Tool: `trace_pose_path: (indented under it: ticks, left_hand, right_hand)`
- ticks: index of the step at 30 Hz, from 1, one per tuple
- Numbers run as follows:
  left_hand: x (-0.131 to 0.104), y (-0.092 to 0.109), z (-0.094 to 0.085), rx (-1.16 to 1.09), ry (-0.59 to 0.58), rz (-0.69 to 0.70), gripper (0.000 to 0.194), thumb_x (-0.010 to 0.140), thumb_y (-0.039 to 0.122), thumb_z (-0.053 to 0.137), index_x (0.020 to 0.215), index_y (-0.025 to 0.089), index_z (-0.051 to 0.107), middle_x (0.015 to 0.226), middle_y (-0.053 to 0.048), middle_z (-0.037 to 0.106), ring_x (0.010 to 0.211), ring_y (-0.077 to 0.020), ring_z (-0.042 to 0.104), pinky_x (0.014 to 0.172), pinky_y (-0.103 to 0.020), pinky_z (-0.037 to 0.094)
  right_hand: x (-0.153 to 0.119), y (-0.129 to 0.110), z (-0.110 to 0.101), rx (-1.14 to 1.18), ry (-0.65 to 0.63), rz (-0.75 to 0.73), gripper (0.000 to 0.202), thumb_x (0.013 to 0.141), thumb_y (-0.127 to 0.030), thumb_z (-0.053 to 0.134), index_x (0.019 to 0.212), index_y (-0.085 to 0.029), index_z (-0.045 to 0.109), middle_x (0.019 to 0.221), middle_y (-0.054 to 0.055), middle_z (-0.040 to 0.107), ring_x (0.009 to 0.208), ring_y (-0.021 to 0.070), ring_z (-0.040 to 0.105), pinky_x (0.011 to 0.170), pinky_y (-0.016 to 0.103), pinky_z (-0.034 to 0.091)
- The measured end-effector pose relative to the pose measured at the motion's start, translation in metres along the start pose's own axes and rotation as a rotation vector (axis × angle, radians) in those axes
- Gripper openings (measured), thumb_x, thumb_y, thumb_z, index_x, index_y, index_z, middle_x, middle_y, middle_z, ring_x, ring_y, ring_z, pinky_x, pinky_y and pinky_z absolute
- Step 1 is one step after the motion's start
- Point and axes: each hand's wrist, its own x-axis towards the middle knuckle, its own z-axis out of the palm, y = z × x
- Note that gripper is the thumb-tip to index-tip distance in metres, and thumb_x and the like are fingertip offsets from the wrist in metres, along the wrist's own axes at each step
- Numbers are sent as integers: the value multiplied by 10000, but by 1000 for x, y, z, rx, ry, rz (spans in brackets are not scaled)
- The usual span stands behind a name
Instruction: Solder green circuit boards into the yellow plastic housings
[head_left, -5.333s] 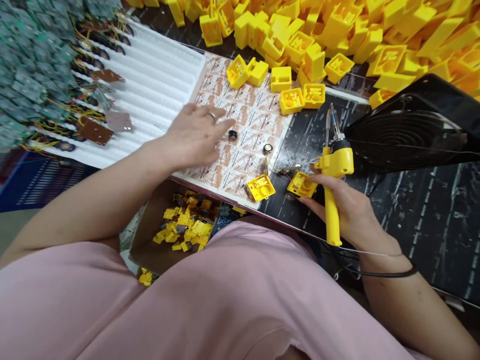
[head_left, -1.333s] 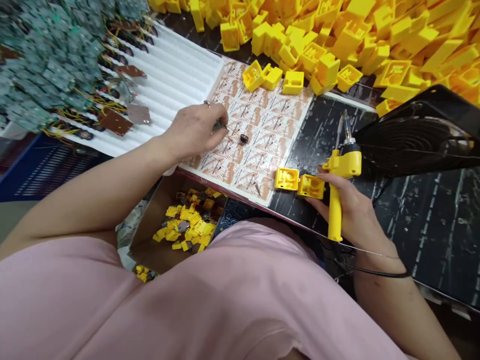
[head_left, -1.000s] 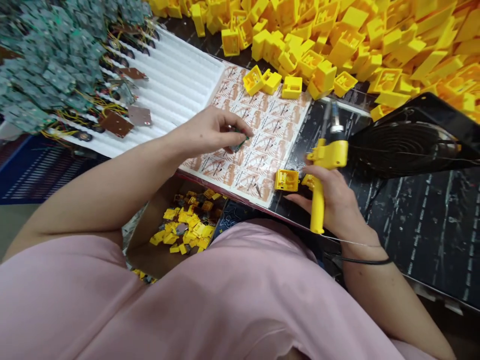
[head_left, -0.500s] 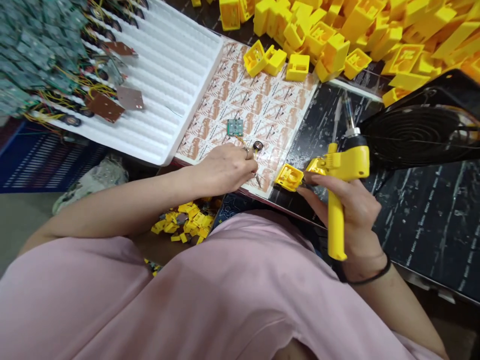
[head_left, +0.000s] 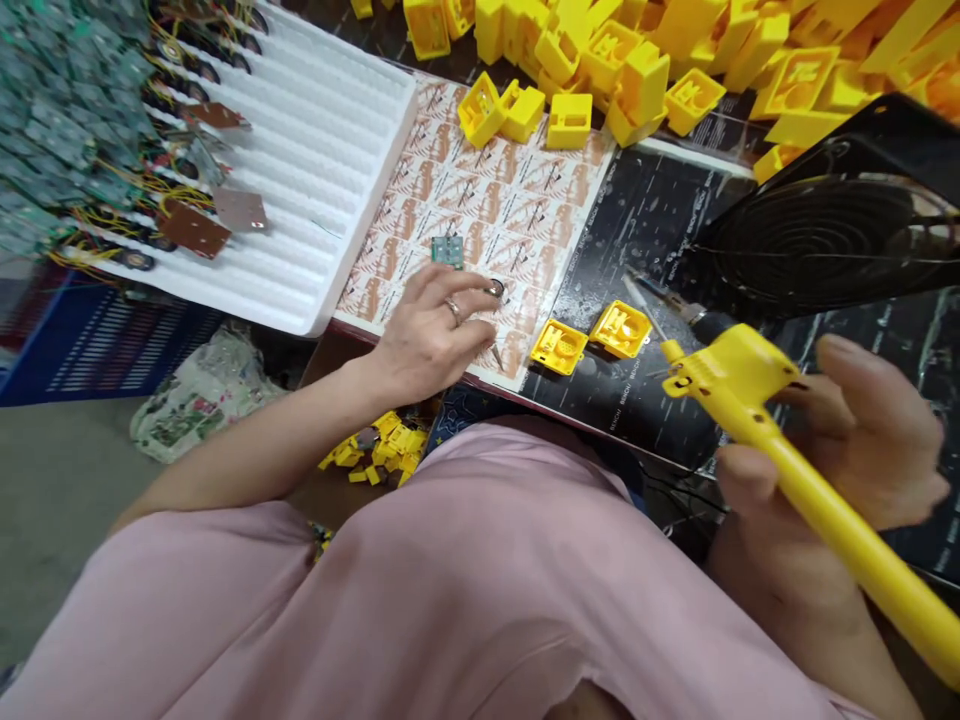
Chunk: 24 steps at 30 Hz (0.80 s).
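My left hand is low over the patterned sheet, fingers apart. One fingertip reaches a small round black speaker; whether it presses on it I cannot tell. Just beyond the knuckles lies a green circuit board. A pointed metal tip shows beside the thumb, its other end hidden. On the right, my right hand grips a yellow soldering gun, its tip pointing up and left. Two open yellow housings sit side by side on the table between my hands.
A white ridged foam tray at left bears a heap of green boards with wired speakers. Yellow housings pile up along the back. A black fan stands at right. More yellow parts lie below the table edge.
My right hand has let go of the yellow housings and drawn back right with the soldering gun, which now tilts. My left fingers have spread toward the speaker. The view has shifted slightly.
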Motion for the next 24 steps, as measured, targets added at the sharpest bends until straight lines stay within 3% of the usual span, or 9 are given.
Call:
trace_pose_path:
  ticks: [3,6,8,12,17,20,24]
  left_hand:
    - [11,7,12,-147,-66,-121,256,1011,292,483,914,238,714,940,-36,750,1097,-231,641,1153,-548,368]
    - [21,14,22,-221,-44,-127,253,996,287,485,947,204,719,922,-49,745,1052,-228,643,1153,-531,367]
    - [26,16,27,-258,2,-96,243,981,270,488,933,181,710,913,-55,745,1015,-223,641,1124,-492,395]
    - [34,20,33,-242,70,-47,260,978,273,473,917,166,702,876,-62,738,923,-221,643,1010,-427,463]
    - [42,22,30,-139,-37,-13,308,986,271,436,923,170,719,833,-64,740,853,-228,657,978,-427,481]
    - [46,21,24,-79,-113,8,320,986,285,435,918,174,728,789,-57,735,795,-220,656,997,-447,480]
    - [49,22,22,-6,-97,42,337,973,274,422,873,167,725,743,-65,720,742,-219,657,926,-430,509]
  right_hand:
    - [8,3,8,125,364,39,509,821,-658,724,1093,-235,800,815,67,721,585,175,614,452,318,404]
    - [12,9,15,264,456,142,649,889,-777,522,968,-207,821,678,57,652,517,146,537,437,311,357]
    - [10,11,15,302,405,215,575,909,-723,548,977,-220,818,718,58,686,573,164,586,488,319,414]
    - [-3,6,8,296,268,208,282,838,-407,777,1060,-235,803,896,48,772,655,145,653,562,283,503]
    - [-12,2,1,328,77,82,594,716,-188,876,1274,-299,707,1118,19,772,741,139,720,615,246,596]
    - [-14,1,-1,273,-7,38,581,705,-133,876,1238,-304,720,1004,1,784,707,148,720,606,258,602]
    - [-14,-3,2,251,-45,-7,534,721,-140,870,1210,-280,706,940,7,780,708,174,725,592,295,606]
